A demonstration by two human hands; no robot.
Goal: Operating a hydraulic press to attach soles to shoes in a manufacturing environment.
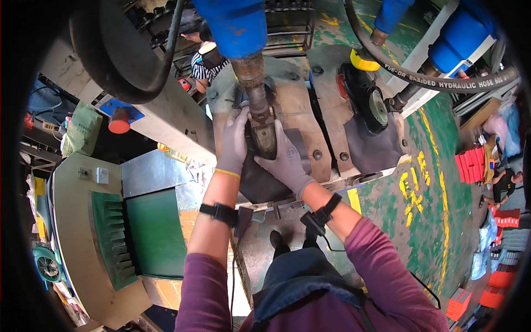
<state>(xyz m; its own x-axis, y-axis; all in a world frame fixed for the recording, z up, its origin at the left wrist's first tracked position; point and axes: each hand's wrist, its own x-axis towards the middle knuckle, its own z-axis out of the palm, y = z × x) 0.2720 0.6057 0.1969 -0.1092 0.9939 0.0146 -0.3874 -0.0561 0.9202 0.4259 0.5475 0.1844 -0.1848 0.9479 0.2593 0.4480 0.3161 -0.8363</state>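
Observation:
Both my hands wear thin pale gloves and are at the left station of a hydraulic press. My left hand (236,137) grips the left side of a dark shoe (248,149), its fingers pointing up beside the threaded ram. On the other side, my right hand (287,161) is closed against the shoe, thumb near its close end. A worn greenish metal pad (264,139) on the ram (255,94) sits over the shoe between my hands. Much of the shoe is hidden by pad and hands. Dark sheeting (268,185) lies beneath.
A second black shoe (360,99) sits at the right station, its ram on it. A black hose (431,80) arches over there. A red push button (119,123) projects at left, above a green-topped bench (157,232). Another person (209,63) is beyond the press; red boxes (470,165) stand far right.

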